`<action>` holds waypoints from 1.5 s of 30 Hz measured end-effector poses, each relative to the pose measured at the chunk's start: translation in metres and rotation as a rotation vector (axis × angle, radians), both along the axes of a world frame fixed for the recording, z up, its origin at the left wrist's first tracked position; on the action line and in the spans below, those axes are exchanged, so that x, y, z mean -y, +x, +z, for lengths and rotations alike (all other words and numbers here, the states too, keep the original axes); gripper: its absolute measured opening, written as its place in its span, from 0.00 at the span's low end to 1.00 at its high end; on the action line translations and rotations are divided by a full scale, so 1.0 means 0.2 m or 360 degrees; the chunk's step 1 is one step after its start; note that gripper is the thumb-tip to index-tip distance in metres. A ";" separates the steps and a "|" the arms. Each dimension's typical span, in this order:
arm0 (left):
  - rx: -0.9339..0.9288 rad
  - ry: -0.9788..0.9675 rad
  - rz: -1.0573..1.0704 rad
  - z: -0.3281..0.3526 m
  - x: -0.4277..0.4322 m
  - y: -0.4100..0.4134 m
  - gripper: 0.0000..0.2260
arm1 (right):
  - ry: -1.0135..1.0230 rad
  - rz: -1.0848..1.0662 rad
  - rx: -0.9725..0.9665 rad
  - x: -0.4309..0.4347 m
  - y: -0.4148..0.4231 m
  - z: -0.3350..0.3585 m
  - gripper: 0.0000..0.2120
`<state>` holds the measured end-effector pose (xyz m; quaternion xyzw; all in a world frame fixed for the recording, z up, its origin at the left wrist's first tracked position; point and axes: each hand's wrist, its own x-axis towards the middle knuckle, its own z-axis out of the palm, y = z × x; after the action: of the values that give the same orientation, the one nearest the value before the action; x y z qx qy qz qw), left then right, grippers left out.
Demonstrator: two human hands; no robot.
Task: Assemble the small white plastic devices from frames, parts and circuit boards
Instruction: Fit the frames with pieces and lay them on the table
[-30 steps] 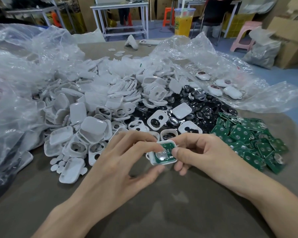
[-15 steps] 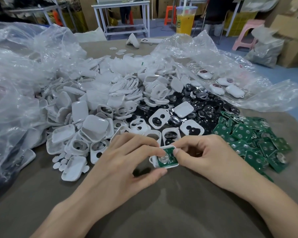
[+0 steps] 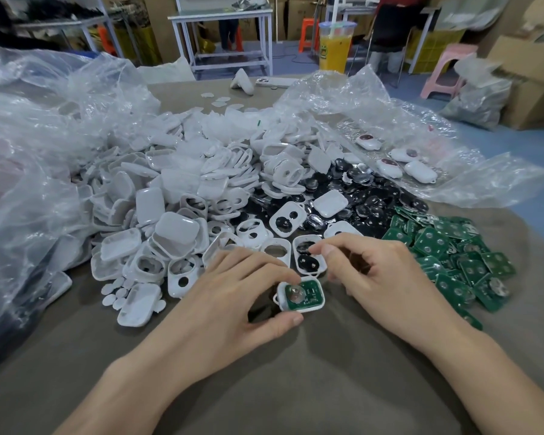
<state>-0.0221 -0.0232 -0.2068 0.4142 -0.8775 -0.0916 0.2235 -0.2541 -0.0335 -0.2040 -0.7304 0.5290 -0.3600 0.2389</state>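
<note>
1. Head view: a grey-brown counter [image 3: 327, 387] carries the whole job. Crumpled clear plastic bags [image 3: 44, 146] are banked along its left edge, and a plastic sheet [image 3: 471, 183] is spread toward the far right corner.
2. A heap of white plastic frames and shells [image 3: 176, 189] fills the counter's middle and left. Black round parts [image 3: 368, 199] lie against its right side.
3. Green circuit boards [image 3: 446, 255] are strewn by the right edge, just beside the black parts.
4. The left hand [image 3: 233, 296] holds the device [image 3: 302, 295] at the near foot of the heap, toward the counter's near edge. Its fingers [image 3: 264, 268] curl over the far side and the thumb presses the near side. The device is a white frame with a green board seated inside, board side up.
5. The right hand [image 3: 387, 274] hangs just right of the device, apart from it. Its fingers are curled, thumb against forefinger; whether they pinch anything cannot be told.
6. Four finished white devices [image 3: 418, 172] rest on the plastic sheet.
</note>
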 end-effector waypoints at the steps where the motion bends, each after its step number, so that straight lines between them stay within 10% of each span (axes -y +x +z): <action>1: -0.0020 0.0015 0.0005 0.00 0.00 0.00 0.16 | -0.0020 0.0005 0.0004 0.00 0.00 0.00 0.09; 26: -0.0150 -0.0151 0.0016 0.00 -0.02 0.01 0.12 | -0.0235 0.0280 -0.0185 -0.04 -0.03 -0.04 0.13; 34: 0.0069 -0.0236 0.0401 -0.04 0.03 0.07 0.13 | -0.0697 -0.0278 -0.0438 0.00 0.00 -0.06 0.11; 45: 0.0370 -0.0288 0.0510 0.02 0.24 0.08 0.16 | -0.0345 -0.0113 -0.0794 0.21 0.07 -0.03 0.19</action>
<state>-0.0063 -0.0718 -0.2024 0.5344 -0.8251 0.0726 0.1687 -0.2396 -0.0753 -0.2110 -0.7988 0.5551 -0.2317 0.0089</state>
